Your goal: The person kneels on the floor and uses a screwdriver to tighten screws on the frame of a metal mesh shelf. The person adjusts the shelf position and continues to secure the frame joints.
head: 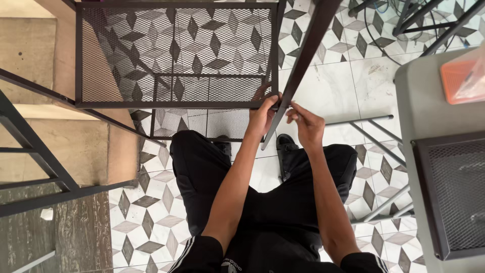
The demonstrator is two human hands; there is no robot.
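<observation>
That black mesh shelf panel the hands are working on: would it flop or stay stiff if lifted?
The mesh shelf panel probably stays stiff: a solid metal frame borders it. It is likely light for its size, since the floor tiles show through the mesh. The left hand steadies its corner, so it may tip unsupported.

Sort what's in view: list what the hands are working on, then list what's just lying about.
In hand:
left hand
right hand
black mesh shelf
dark metal post

Lying about:
grey table
orange packet
second mesh panel
loose metal rods
cables
</observation>
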